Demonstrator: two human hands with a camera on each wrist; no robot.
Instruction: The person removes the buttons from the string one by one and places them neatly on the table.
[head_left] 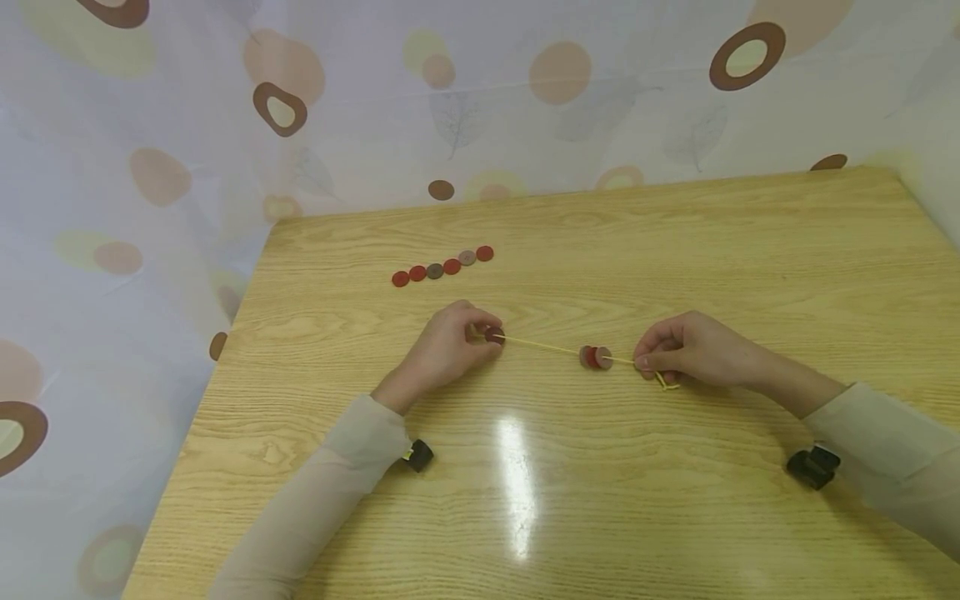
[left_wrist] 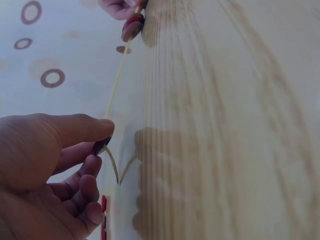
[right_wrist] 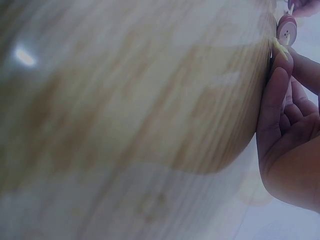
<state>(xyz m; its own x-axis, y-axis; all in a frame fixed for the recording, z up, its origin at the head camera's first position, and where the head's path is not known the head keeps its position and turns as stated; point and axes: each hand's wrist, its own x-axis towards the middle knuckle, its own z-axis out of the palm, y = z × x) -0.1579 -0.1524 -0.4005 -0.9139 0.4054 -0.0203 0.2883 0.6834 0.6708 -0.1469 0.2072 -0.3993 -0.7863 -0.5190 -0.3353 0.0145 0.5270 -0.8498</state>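
Between thumb and index finger my left hand [head_left: 448, 350] pinches a dark red button [head_left: 494, 335], which is threaded on a yellow string [head_left: 542, 346]. The string's tail hangs below those fingers in the left wrist view. My right hand [head_left: 693, 350] pinches the string near its other end, where a knotted tail [head_left: 666, 382] sticks out. Close to the right fingertips, several strung buttons [head_left: 595, 357], red and pinkish, sit together on the string. The right wrist view shows the holes in the nearest pinkish button [right_wrist: 287, 33]. The string runs taut between both hands.
Beyond my left hand a slanting row of buttons lies on the wooden table [head_left: 600, 500], with red ones [head_left: 401, 279], a grey one [head_left: 435, 271] and a pinkish one [head_left: 467, 257]. A patterned curtain [head_left: 510, 100] hangs behind the table's far edge.
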